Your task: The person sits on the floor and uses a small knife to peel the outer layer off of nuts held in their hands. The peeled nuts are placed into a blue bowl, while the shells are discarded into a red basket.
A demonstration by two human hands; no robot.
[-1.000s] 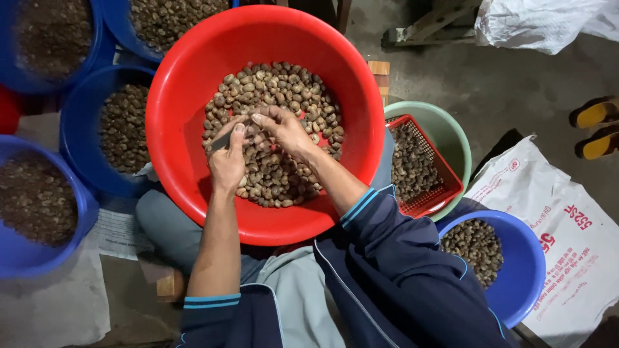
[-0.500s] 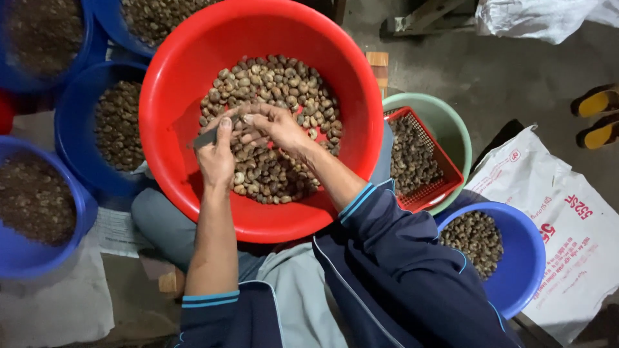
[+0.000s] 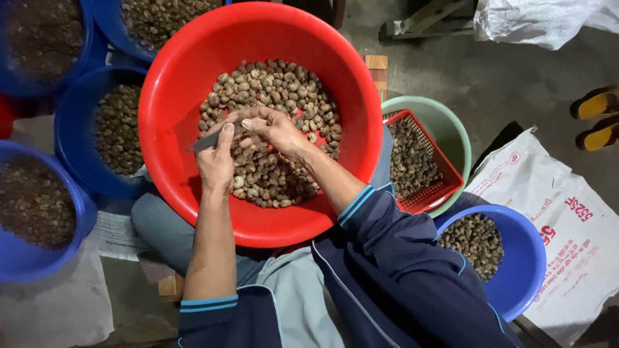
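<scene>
A large red basin (image 3: 174, 96) sits in my lap, holding a heap of brown nuts (image 3: 284, 90). My left hand (image 3: 216, 164) grips a small grey knife (image 3: 205, 142) whose blade points left over the nuts. My right hand (image 3: 271, 129) is right beside it, fingers curled around a single nut held against the left thumb. Both hands hover just above the heap in the basin's middle. Dark blue sleeves with light blue cuffs cover my arms, the left one pushed up.
Blue basins of nuts stand at left (image 3: 77, 135), lower left (image 3: 84, 212), top (image 3: 109, 26) and lower right (image 3: 522, 258). A red mesh basket (image 3: 445, 187) with nuts rests in a green bowl (image 3: 451, 122). White sacks (image 3: 567, 225) lie right; yellow sandals (image 3: 596, 106) beyond.
Both hands have shifted slightly up and left inside the red basin. The knife blade has become visible, pointing left from the left hand.
</scene>
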